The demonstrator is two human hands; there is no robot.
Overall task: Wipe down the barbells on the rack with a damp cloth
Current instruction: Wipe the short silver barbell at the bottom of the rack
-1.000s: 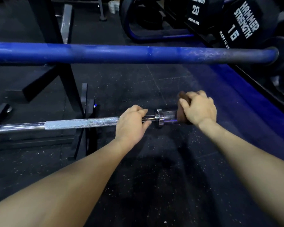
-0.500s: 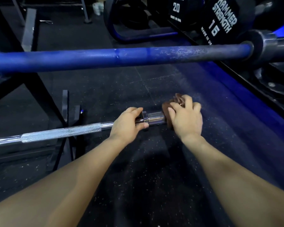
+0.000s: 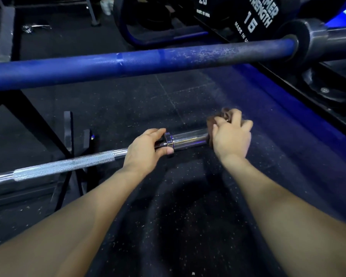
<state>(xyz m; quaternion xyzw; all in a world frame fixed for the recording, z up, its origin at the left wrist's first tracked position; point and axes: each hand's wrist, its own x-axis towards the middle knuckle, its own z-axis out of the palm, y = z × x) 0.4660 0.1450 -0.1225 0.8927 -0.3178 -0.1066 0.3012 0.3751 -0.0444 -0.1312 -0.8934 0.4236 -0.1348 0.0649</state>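
**Chrome bar sleeve under cloth, both hands on**

Surroundings first. Blue barbell [image 3: 128, 65] across the upper frame, higher than and beyond the chrome one, shaft scuffed w/ pale marks toward its right end, dark collar and sleeve [image 3: 316, 36] at far right. Nothing of it touching the hands; sits between the viewer and the floor beyond. Behind it, top right: black dumbbells [image 3: 254, 17], white lettering, "20" on one head, "15" on the next. Black rack frame [image 3: 28, 114] at left, upright and angled leg, plus two short dark posts [image 3: 68, 128] near the chrome shaft. Black rubber floor [image 3: 188, 226] flecked w/ pale specks, blue strip along the right side.

Chrome barbell [image 3: 68, 164]: low, in front of the blue one, well above the floor. Long axis roughly left–right, tilted so the right end sits higher in frame and farther off. Knurled section at left-centre, smooth shaft beyond, then collar and fat polished sleeve [image 3: 190, 139] pointing right.

Left hand [image 3: 146, 152] wrapped round the shaft just inboard of the collar, thumb under, fingers over, touching the collar flange. Right hand [image 3: 231, 136] curled over the sleeve's outer end, clutching a brown cloth [image 3: 214, 121] bunched against the metal; cloth edges poking out above the fingers. End face of sleeve hidden by hand and cloth. Bare sleeve showing between the two hands.
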